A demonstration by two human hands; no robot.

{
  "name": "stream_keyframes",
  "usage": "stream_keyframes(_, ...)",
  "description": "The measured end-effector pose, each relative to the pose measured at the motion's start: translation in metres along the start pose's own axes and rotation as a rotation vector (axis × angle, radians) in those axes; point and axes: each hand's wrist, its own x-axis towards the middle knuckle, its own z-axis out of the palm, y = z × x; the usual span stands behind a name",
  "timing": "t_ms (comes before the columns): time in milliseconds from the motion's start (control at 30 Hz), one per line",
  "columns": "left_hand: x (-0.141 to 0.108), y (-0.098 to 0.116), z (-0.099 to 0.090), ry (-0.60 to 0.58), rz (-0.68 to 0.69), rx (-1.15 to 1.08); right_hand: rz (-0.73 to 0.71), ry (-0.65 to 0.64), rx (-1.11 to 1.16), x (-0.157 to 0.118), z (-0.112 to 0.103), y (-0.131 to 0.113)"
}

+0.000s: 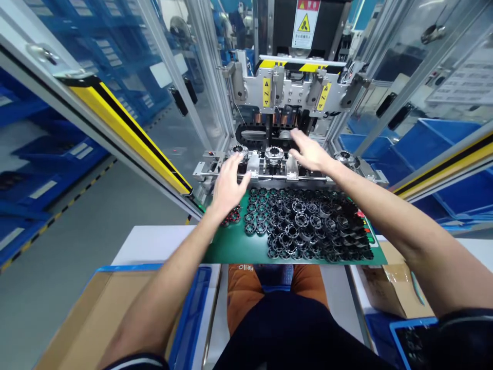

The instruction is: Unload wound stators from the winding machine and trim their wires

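My left hand (229, 189) reaches over the left end of the machine's fixture rail. Its fingers are stretched out and the thumb stands apart, with the fingertips at the front edge of a round metal holder (238, 150). My right hand (311, 153) is held over the rail right of the middle holder (274, 153), fingers extended and thumb spread. Nothing shows in either hand. Whatever lies directly beneath the right hand is hidden. Another round holder (344, 156) sits farther right, beyond my right wrist. Many black ring-shaped parts (302, 220) are stacked on the green mat (234, 249) in front of the rail.
Several reddish rings (233, 216) lie beside my left wrist. Yellow-striped light-curtain posts (127, 133) flank the opening. Above the rail hangs a machine head (295, 92) with warning labels. A cardboard box (400, 282) stands at right, a blue-rimmed bin (192, 318) at left.
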Motion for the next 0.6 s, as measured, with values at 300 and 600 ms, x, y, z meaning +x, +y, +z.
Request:
stream_keyframes(300, -0.201, 0.043, 0.075, 0.165, -0.386, -0.216, 0.037, 0.181, 0.105, -0.107, -0.051, 0.054)
stream_keyframes(600, -0.191, 0.019, 0.097, 0.080, -0.443, -0.211, 0.679, 0.565, 0.177, -0.406, 0.067, 0.017)
